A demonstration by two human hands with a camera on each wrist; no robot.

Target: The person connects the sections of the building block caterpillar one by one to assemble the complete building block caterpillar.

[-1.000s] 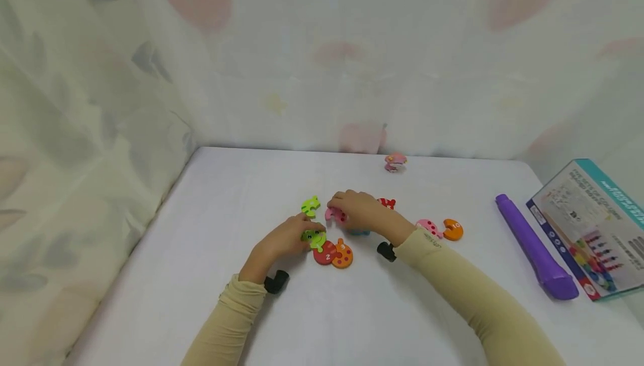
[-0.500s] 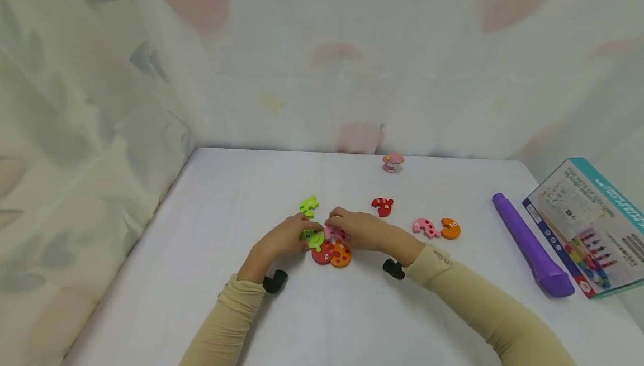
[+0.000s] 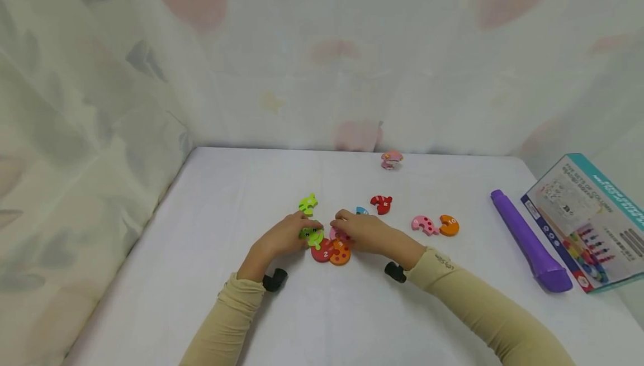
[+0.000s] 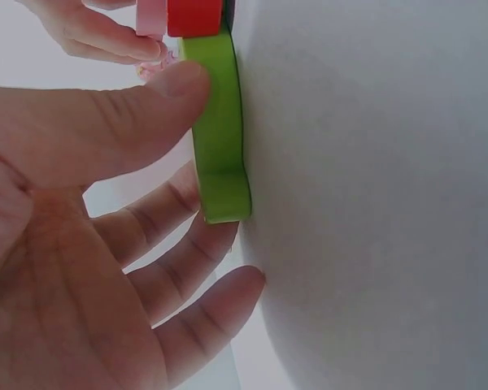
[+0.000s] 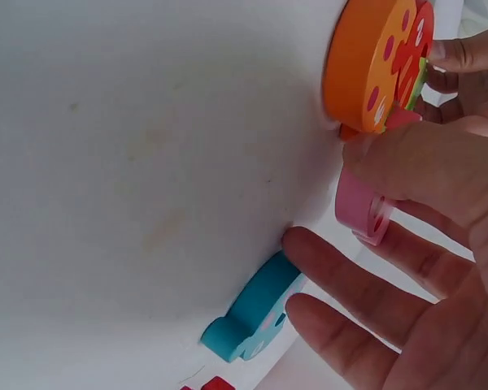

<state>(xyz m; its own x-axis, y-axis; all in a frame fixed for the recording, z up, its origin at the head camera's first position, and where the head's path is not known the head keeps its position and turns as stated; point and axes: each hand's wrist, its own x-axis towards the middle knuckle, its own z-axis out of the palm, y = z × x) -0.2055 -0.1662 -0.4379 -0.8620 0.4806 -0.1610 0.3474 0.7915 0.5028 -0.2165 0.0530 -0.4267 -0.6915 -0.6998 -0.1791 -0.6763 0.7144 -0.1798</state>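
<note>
We see a white table [image 3: 211,204] pushed into a corner, hemmed by pale, sheer curtains [image 3: 100,86] printed with soft pink and grey leaf shapes (light comes evenly through the fabric, casting faint shadows).

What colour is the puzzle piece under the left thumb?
Green puzzle piece, clearest in the left wrist view.
</note>
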